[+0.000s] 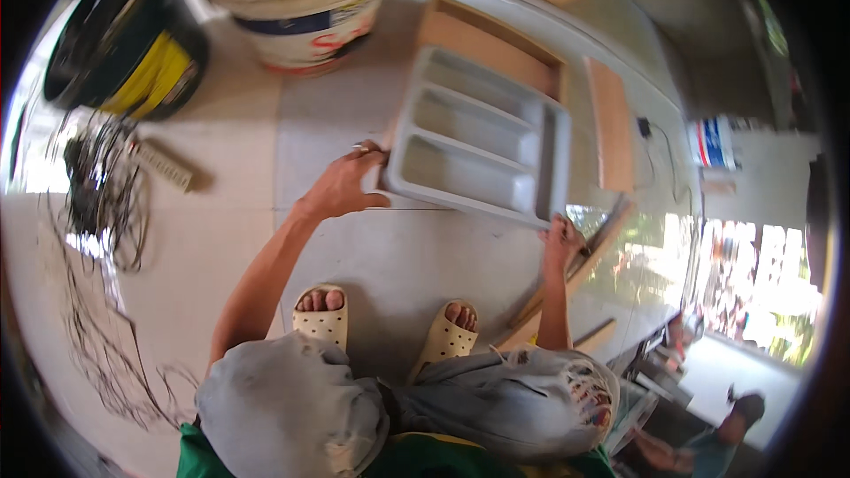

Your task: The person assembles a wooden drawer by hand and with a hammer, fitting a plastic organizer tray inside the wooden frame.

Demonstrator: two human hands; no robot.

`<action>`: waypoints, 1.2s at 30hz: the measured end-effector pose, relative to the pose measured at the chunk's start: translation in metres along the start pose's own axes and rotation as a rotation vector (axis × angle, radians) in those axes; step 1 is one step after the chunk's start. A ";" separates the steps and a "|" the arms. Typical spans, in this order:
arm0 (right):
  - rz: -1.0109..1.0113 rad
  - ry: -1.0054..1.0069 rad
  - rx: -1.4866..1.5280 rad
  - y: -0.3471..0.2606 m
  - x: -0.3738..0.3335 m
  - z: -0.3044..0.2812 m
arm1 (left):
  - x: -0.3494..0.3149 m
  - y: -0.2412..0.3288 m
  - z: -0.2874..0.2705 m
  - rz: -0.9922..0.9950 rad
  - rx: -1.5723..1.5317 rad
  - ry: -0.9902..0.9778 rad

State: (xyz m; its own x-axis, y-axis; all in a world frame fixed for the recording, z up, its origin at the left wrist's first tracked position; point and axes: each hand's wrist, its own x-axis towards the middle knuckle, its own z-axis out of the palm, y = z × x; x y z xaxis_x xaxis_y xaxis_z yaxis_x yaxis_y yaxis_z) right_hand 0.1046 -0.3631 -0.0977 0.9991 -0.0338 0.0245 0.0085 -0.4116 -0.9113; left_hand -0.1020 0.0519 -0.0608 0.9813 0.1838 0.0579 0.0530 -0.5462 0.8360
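Above grey floor tiles [416,243], the right grip [562,235] is clasping a grey plastic compartmented tray [474,128] at its near corner; the left grip [343,184] is meeting its left side, hold unclear. Both are seemingly positioning it over a brown wooden box [482,49], needing level support.

The person wears faded grey-blue jeans [292,403], torn at the right knee, a green-and-yellow top [474,458], perforated cream sandals [320,327] and a ring [361,148] on the left hand [341,186].
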 end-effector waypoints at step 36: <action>-0.078 0.284 -0.035 0.053 -0.093 -0.003 | 0.061 0.079 -0.006 -0.946 -0.252 -0.484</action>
State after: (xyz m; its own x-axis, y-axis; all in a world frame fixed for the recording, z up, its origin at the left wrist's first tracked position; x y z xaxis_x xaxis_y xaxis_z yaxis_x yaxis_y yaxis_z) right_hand 0.0116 -0.3844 -0.1473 0.9439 -0.2525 0.2130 0.0787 -0.4543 -0.8874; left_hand -0.0392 0.0244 0.0121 0.5351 0.0705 -0.8418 0.8391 -0.1601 0.5199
